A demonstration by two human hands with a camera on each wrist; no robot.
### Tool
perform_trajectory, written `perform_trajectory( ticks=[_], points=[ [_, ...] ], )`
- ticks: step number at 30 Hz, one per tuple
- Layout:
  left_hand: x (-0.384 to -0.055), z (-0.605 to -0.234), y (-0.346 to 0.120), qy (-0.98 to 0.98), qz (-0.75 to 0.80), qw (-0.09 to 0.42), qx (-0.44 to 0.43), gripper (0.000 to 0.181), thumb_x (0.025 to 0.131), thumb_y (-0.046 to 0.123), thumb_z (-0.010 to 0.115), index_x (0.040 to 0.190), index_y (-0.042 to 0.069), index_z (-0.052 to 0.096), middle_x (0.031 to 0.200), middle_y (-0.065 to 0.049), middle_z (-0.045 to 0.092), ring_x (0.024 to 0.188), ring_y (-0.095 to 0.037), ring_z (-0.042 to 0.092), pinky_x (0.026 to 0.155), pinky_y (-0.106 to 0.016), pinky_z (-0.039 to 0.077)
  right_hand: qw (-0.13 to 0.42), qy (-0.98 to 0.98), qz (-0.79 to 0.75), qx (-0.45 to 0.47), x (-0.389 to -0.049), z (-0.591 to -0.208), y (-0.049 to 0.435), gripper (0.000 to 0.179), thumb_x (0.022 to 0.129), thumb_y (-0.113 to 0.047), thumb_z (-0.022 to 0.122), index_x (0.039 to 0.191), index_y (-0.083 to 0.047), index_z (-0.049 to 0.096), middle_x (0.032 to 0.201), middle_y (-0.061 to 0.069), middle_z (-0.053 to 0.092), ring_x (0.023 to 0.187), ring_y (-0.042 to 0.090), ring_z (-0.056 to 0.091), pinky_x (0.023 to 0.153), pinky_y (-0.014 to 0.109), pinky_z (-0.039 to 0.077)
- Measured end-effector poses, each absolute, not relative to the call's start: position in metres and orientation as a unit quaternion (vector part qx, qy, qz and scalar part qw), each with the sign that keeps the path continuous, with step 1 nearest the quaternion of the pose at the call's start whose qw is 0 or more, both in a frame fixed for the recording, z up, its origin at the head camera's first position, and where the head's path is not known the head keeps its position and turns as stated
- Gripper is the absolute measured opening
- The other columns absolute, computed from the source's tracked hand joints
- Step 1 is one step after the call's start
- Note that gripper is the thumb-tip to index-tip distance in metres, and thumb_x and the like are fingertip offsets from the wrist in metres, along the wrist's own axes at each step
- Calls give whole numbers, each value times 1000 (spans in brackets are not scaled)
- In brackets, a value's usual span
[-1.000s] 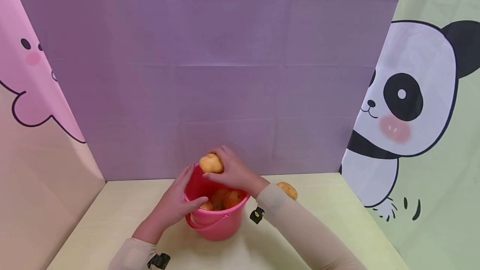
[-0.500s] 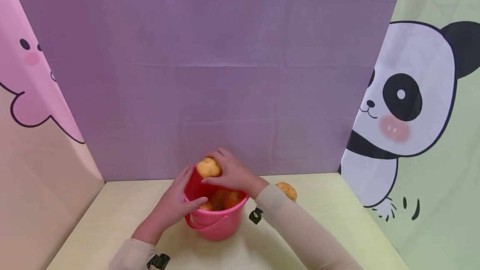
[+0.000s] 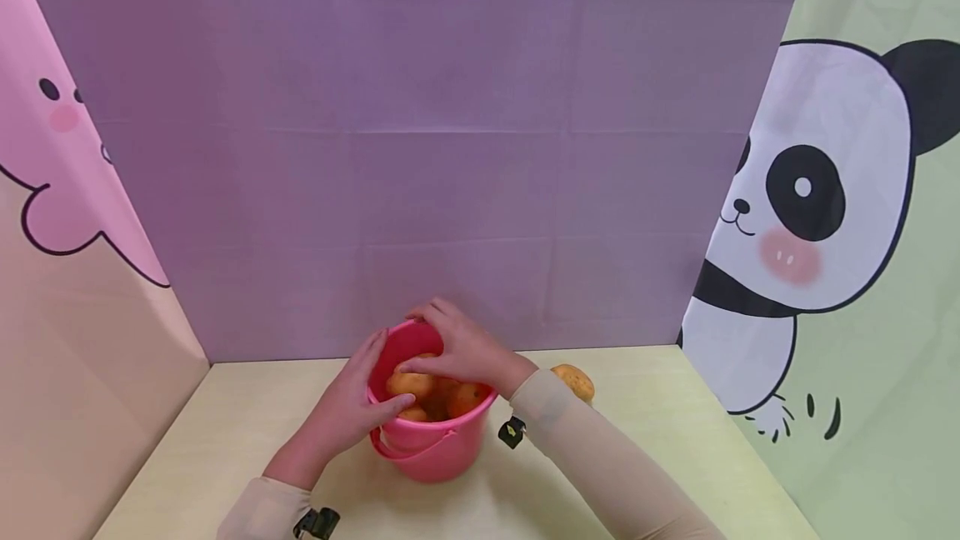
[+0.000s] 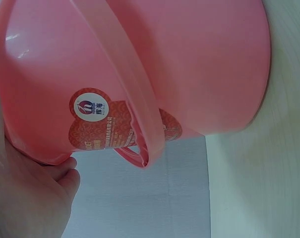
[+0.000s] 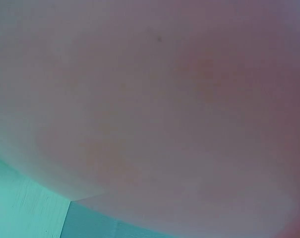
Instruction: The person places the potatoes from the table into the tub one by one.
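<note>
A pink bucket (image 3: 442,457) stands upright on the table, its handle hanging down at the front. My left hand (image 3: 348,411) grips the left side of its rim, thumb over the opening; the left wrist view has fingers at the rim beside a red label (image 4: 92,119). Over the far right of the opening is my right hand (image 3: 467,347), fingers and thumb spread apart with nothing between them. Beneath it a tan potato (image 3: 411,384) lies inside on top of other round produce, including an orange-coloured piece (image 3: 470,395). The right wrist view is mostly a blurred skin-toned surface.
Another potato (image 3: 576,383) lies on the pale table (image 3: 637,440) behind my right forearm. A purple backdrop (image 3: 450,148) rises directly behind the bucket. Printed side panels stand left and right, the right one showing a panda (image 3: 810,190).
My right hand has let go of the potato, which has dropped from rim height into the bucket. The left hand has stayed on the rim.
</note>
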State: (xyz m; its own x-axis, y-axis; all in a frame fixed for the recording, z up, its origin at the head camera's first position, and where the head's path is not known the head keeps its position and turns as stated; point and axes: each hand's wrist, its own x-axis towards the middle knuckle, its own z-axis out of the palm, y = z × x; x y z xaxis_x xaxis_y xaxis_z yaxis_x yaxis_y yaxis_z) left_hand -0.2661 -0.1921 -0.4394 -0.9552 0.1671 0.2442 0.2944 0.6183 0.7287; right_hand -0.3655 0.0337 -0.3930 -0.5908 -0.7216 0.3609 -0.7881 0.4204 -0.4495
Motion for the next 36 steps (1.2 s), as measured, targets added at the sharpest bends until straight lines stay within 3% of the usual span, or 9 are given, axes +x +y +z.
perform_trajectory(
  ticks=[7, 13, 20, 27, 36],
  points=[
    [-267, -440, -192, -895, -421, 76, -123, 123, 85, 49, 94, 177, 12, 21, 180, -19, 24, 156, -52, 38, 97, -58, 64, 52, -844, 301, 440, -364, -393, 34, 66, 91, -43, 91, 145, -19, 61, 135, -3, 60, 124, 14, 60, 92, 25, 62],
    [-268, -441, -191, -896, -419, 75, -123, 124, 85, 49, 94, 177, 11, 20, 180, -20, 23, 156, -53, 37, 97, -59, 64, 53, -842, 302, 444, -365, -392, 35, 62, 92, -42, 90, 143, -18, 63, 135, 1, 60, 126, 19, 60, 94, 30, 64],
    [-268, -441, -191, -897, -417, 78, -124, 122, 87, 53, 92, 177, 11, 21, 180, -20, 23, 156, -53, 37, 99, -59, 63, 55, -831, 320, 451, -365, -391, 37, 58, 93, -38, 89, 142, -17, 63, 134, -1, 60, 126, 16, 59, 95, 29, 63],
    [-268, -442, -190, -897, -419, 74, -120, 122, 87, 51, 92, 178, 13, 20, 181, -19, 22, 157, -53, 35, 100, -61, 62, 61, -788, 399, 466, -368, -389, 43, 42, 100, -19, 82, 136, -6, 66, 131, 11, 64, 123, 31, 64, 102, 45, 63],
    [-267, -438, -190, -892, -432, 65, -116, 122, 87, 50, 92, 178, 15, 19, 181, -18, 20, 159, -52, 32, 100, -60, 62, 115, -795, 400, 442, -372, -392, 72, 33, 101, -14, 80, 131, -6, 68, 126, 8, 67, 113, 23, 64, 92, 33, 63]
  ],
)
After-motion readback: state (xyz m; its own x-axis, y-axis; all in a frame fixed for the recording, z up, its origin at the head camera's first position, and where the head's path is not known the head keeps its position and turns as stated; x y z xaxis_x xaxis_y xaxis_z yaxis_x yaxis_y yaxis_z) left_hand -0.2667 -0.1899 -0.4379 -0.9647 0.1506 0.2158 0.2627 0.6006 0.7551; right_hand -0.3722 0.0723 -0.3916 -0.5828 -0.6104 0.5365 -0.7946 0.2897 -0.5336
